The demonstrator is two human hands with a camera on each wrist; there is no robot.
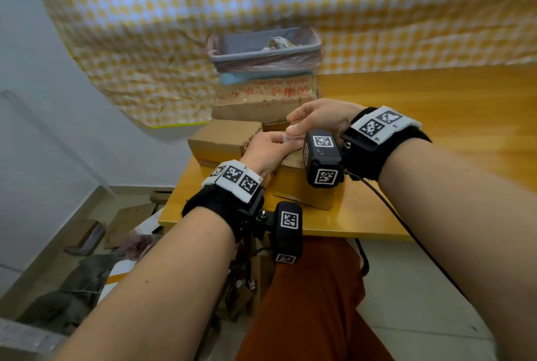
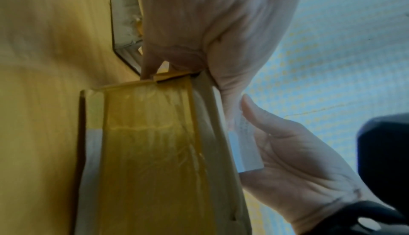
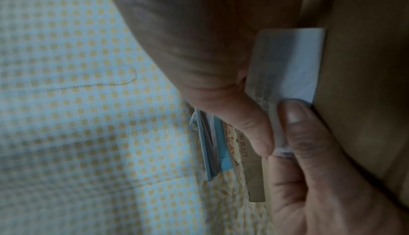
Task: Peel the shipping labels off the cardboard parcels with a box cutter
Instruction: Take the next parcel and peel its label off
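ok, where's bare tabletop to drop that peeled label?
Bare: the yellow wooden tabletop right of the right hand, up to the checked yellow cloth; also a strip along the near edge. Crowded: left corner, with brown cardboard parcels and the grey lined bin stacked behind.

My left hand point(image 1: 268, 147) and right hand point(image 1: 318, 116) meet ahead of me, both forearms extended, thumbs and fingers of each pinching together.

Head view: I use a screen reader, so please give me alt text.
Both hands, left hand and right hand, pinch a white label above cardboard parcels on a wooden table. A lined bin sits behind them.
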